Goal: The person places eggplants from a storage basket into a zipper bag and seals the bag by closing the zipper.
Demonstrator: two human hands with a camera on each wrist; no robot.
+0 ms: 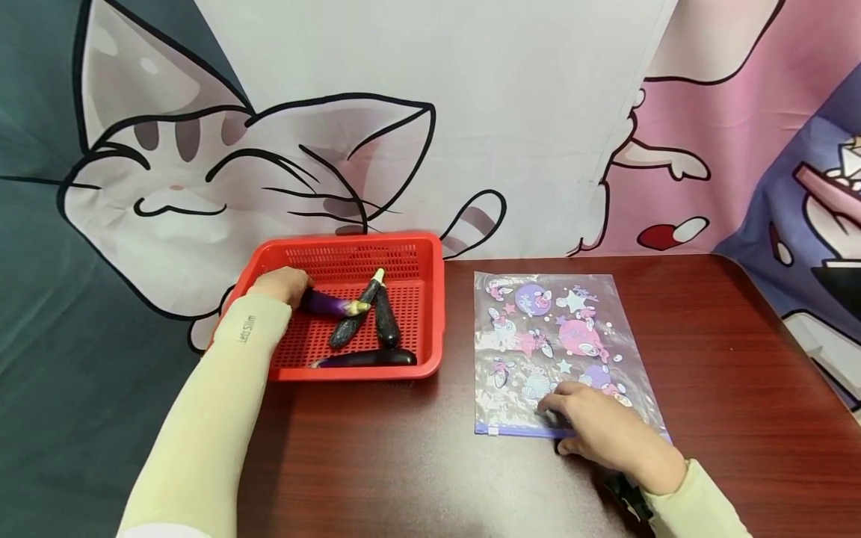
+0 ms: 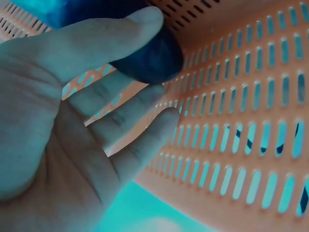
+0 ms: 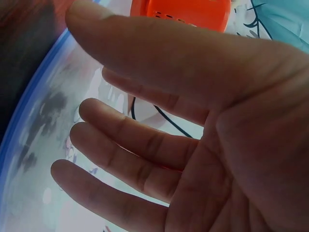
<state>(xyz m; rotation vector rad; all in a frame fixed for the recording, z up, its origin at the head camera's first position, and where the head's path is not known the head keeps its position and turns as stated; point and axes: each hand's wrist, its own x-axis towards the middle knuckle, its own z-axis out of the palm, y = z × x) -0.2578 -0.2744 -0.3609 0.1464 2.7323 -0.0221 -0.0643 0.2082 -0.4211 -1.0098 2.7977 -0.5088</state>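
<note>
At the left side of the red basket (image 1: 436, 314), my left hand (image 1: 281, 285) pinches the rounded end of a purple eggplant (image 1: 329, 305). In the left wrist view the thumb (image 2: 145, 21) lies over the dark eggplant end (image 2: 154, 60), with the other fingers behind and below it. The eggplant's pale stem end points right, across two dark green zucchini (image 1: 386, 317). Over the lower part of a clear printed zip bag (image 1: 525, 351), my right hand (image 1: 605, 430) hovers with fingers loosely bent and nothing in them. The bag lies flat, its purple slider edge towards me.
A second, darker eggplant (image 1: 366, 359) lies along the basket's near wall. The brown wooden table (image 1: 377, 463) carries basket and bag. Behind it hangs a cartoon-printed cloth (image 1: 551, 127), close to the basket's far rim.
</note>
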